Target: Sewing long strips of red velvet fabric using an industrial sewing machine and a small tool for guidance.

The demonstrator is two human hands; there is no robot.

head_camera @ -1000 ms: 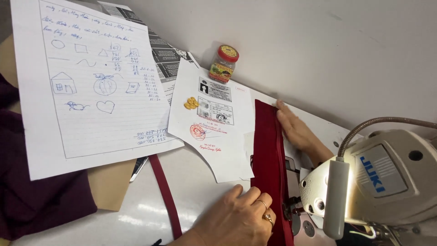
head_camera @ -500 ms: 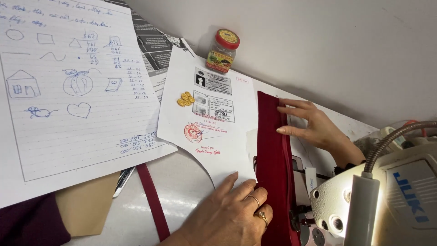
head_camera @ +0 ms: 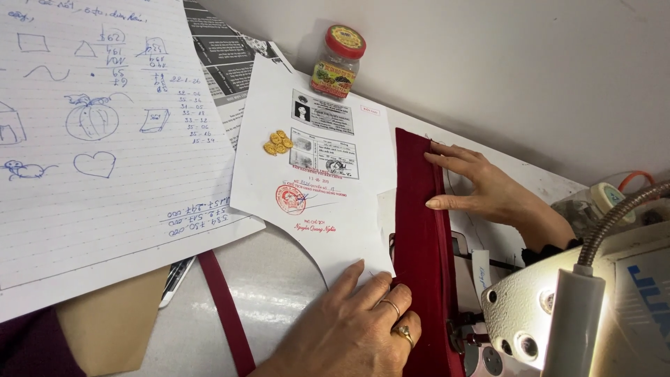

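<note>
Lined paper (head_camera: 105,139) fills the upper left of the frame, then the left hand (head_camera: 356,328) lies flat, fingers spread, pinning the dark red cloth (head_camera: 419,230) at lower centre, while the right hand (head_camera: 481,185), open too, presses its far edge, keeping it smooth on the surface (head_camera: 279,293).

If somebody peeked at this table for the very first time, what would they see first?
Probably the dark red cloth strip running down the middle, with the left hand pressing flat on its near end and the right hand flat on its far edge. Next, the white sewing machine with its glowing lamp at lower right. Then the big lined sheet of blue doodles at left and the red-lidded jar by the wall.
</note>
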